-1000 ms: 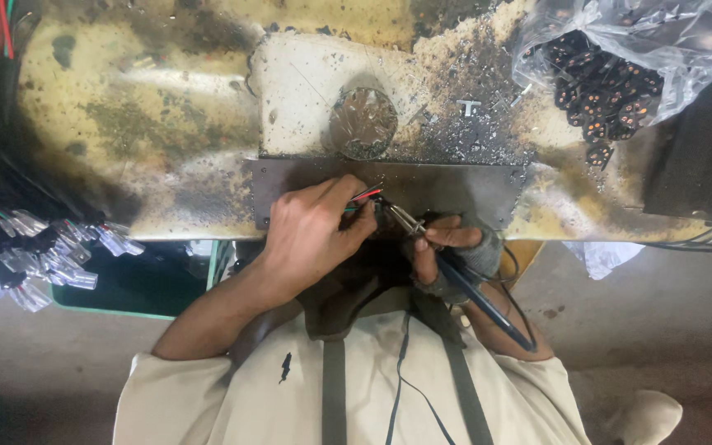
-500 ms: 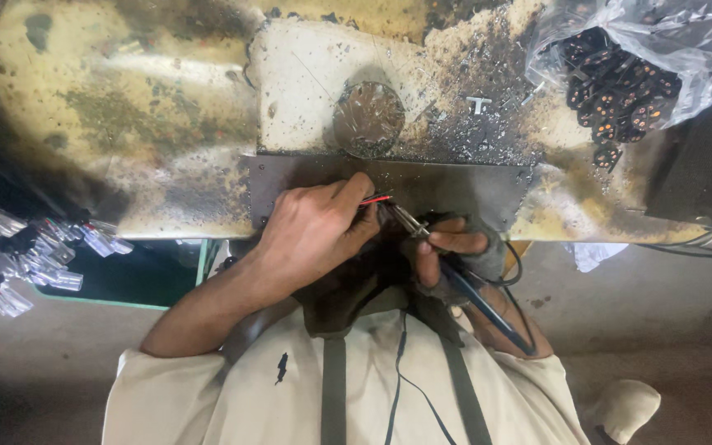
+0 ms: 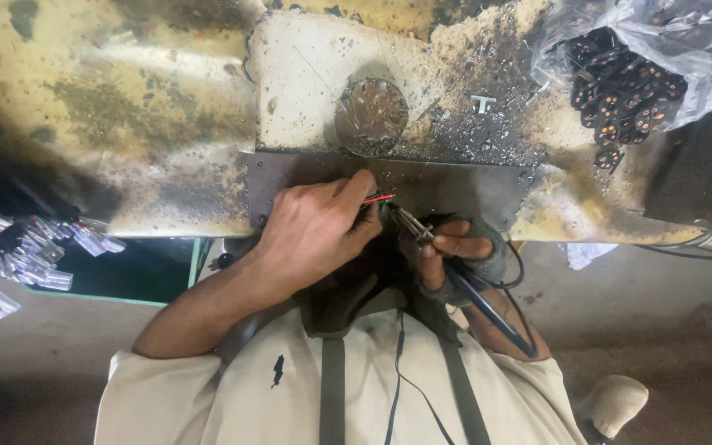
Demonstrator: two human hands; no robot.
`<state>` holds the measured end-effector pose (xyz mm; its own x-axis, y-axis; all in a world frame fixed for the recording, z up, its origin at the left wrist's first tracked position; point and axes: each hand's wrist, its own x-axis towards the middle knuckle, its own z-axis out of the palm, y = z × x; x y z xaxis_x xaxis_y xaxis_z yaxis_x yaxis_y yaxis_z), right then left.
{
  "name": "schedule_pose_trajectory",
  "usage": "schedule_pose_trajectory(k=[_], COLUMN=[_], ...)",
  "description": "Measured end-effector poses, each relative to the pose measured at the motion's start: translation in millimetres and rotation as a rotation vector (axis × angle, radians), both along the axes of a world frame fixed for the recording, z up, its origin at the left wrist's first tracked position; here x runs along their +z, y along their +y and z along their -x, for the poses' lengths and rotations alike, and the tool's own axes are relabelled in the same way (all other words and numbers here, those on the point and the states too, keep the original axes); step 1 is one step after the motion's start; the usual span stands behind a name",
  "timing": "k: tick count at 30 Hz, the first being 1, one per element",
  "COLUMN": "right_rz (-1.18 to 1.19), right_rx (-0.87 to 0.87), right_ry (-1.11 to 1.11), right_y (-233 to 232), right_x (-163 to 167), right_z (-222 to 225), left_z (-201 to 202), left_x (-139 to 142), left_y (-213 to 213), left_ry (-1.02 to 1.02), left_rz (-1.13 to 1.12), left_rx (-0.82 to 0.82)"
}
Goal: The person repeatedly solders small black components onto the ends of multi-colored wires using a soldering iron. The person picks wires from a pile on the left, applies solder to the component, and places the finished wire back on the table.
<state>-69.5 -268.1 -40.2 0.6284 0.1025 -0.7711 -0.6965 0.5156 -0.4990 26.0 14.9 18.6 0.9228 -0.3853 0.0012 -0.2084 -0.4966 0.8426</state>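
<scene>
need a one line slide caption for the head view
Left hand pinches a red wire while the gloved right hand holds a soldering iron at a scorched bench.

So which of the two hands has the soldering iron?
The right hand, in a dark fingerless glove, holds the soldering iron. The bare left hand pinches a red wire at its tip.

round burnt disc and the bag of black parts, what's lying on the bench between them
In the head view, the stretch between the round disc and the plastic bag holds scorched bench surface, dark specks, and one small pale T-shaped piece.
</scene>
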Motion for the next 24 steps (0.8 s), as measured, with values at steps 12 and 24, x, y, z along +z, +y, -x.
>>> schedule_pose_trajectory(k=[12, 24], right_rz=[0.644, 0.825], right_rx=[0.491, 0.446], right_ry=[-0.808, -1.317], right_y=[21, 33], right_x=[20, 21], right_z=[-12, -27], left_z=[0, -4], left_x=[-4, -6], left_y=[-1, 2], left_ry=[-0.031, -0.030], left_rz=[-0.001, 0.040], left_rx=[-0.013, -0.076])
